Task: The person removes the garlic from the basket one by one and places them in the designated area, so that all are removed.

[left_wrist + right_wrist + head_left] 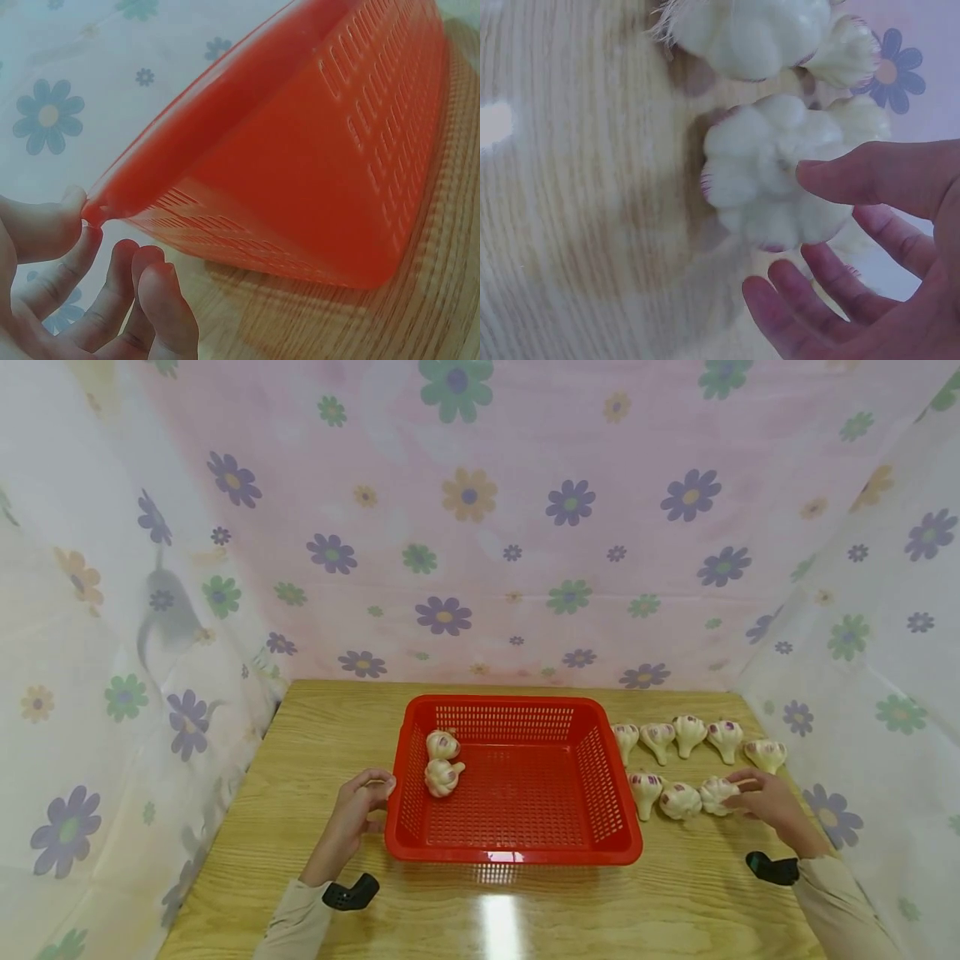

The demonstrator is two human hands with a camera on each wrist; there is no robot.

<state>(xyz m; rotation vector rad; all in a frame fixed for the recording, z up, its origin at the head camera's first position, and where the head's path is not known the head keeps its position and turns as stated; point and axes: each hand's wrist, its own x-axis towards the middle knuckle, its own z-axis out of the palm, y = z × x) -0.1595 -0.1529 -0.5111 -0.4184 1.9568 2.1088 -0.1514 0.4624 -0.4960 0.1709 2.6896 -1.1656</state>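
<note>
A red plastic basket (517, 857) with slotted walls sits on the wooden table. My left hand (362, 806) pinches its left rim, the thumb on top and the index finger under the edge; the other fingers curl loosely below in the left wrist view. Two white garlic bulbs (442, 777) with purple marks lie inside at the left. To the right of the basket, my right hand (767, 802) holds a garlic bulb (757, 172) between thumb and fingers. The bulb is at the right end of the front row, and part of the index finger is hidden behind it.
Next to the held bulb lies another garlic bulb (681, 802), with one more (646, 792) near the basket wall. Several bulbs form a back row, including one (725, 740) near its right end. Flower-patterned cloth (517, 560) stands behind and on both sides of the table.
</note>
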